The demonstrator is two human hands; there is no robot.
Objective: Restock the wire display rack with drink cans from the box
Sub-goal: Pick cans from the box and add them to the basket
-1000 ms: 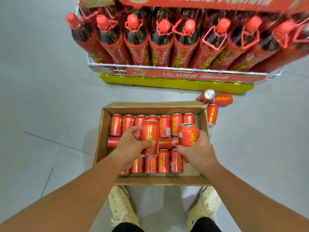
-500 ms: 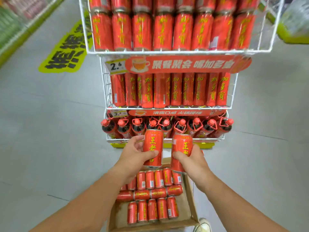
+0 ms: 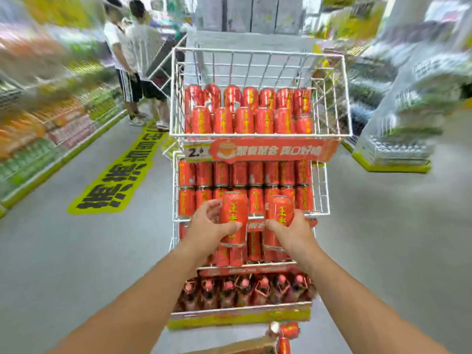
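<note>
Head: left hand (image 3: 207,226), right hand (image 3: 293,232) grip cans (image 3: 233,215); top basket (image 3: 255,135) has headroom.

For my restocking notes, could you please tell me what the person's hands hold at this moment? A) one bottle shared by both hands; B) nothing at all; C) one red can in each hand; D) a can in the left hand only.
C: the left hand grips the left can and the right hand grips the right can, both red and upright before the wire rack.

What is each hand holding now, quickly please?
Left hand: closed around the left can.
Right hand: closed around the right can.
</note>
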